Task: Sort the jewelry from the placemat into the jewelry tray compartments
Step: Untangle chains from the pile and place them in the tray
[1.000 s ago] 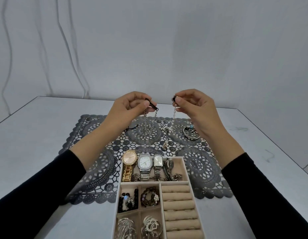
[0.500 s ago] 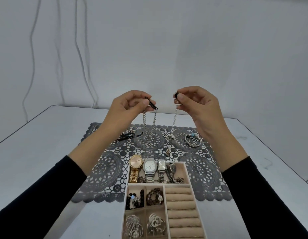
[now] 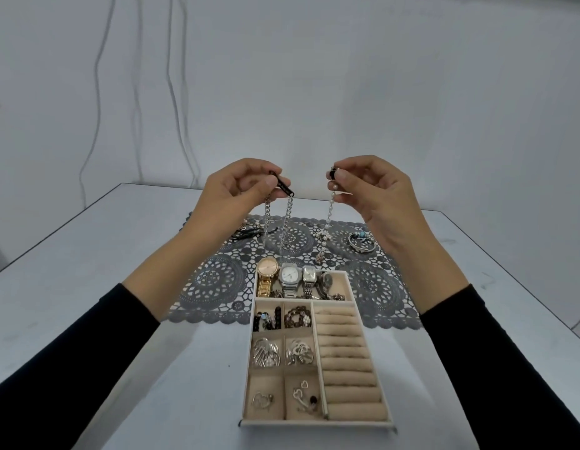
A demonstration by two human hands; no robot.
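Left hand (image 3: 237, 192) pinches a chain bracelet (image 3: 287, 213) by its black bar; right hand (image 3: 376, 193) pinches a pearl strand (image 3: 330, 209); both hang vertically over the placemat (image 3: 214, 280); the tray (image 3: 314, 423) lies below, nearer the person.

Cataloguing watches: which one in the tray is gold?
The round gold metal watch, leftmost in the beige jewelry tray's far compartment; the other watches are silver or grey.

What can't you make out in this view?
All head view:
- Far end of the black bar: inside the left hand.
- Top of the pearl strand: covered by the right hand.
- dark piece on the placemat: partly behind the left wrist.
- small pieces in the nearest compartments of the tray: too small to identify.
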